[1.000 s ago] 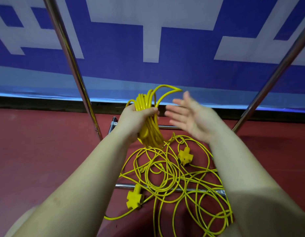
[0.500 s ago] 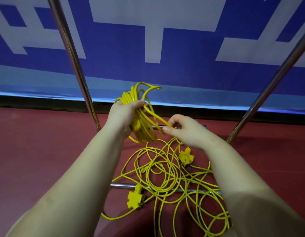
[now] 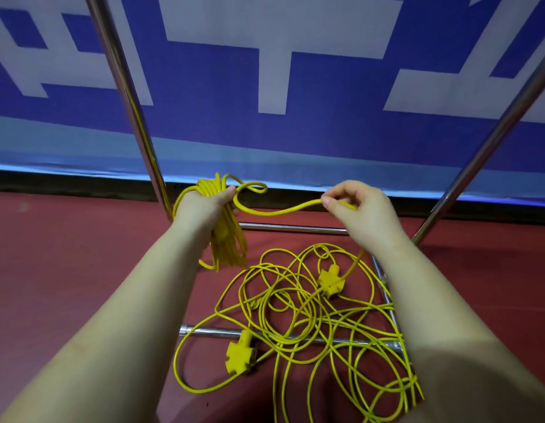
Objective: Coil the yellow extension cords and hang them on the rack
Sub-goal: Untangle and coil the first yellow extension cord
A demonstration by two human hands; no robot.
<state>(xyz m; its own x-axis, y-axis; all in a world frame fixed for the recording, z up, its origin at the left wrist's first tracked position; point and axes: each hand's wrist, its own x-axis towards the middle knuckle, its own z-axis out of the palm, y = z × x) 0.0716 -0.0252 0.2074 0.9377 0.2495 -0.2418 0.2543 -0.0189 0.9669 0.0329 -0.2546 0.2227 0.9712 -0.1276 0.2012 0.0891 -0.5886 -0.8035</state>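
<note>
Nearest to us, the loose yellow cord (image 3: 298, 315) lies tangled on the red floor (image 3: 66, 285) across the rack's low bar (image 3: 210, 332), with 2 yellow socket blocks in it: 1 (image 3: 239, 355) by that bar and 1 (image 3: 330, 279) further in.

Above the tangle, our right hand (image 3: 361, 209) pinches a strand of cord (image 3: 280, 211) between thumb and fingertips, the other fingers curled. Half a second ago it sat close to the bundle; now it has drawn out to the right, so the strand runs slack between our 2 hands and trails from the pinch down into the tangle. 1 second ago this hand was spread and held nothing.

Our left hand (image 3: 204, 209) still grips the coiled bundle (image 3: 227, 239), fingers wrapped round it, its loops hanging below the fist.

We judge this a fresh length pulled for the next loop; much cord remains uncoiled.

Beyond stand the rack's 2 slanted poles (image 3: 133, 117) and the blue banner (image 3: 204, 96). Nothing we can see hangs on the rack yet.
</note>
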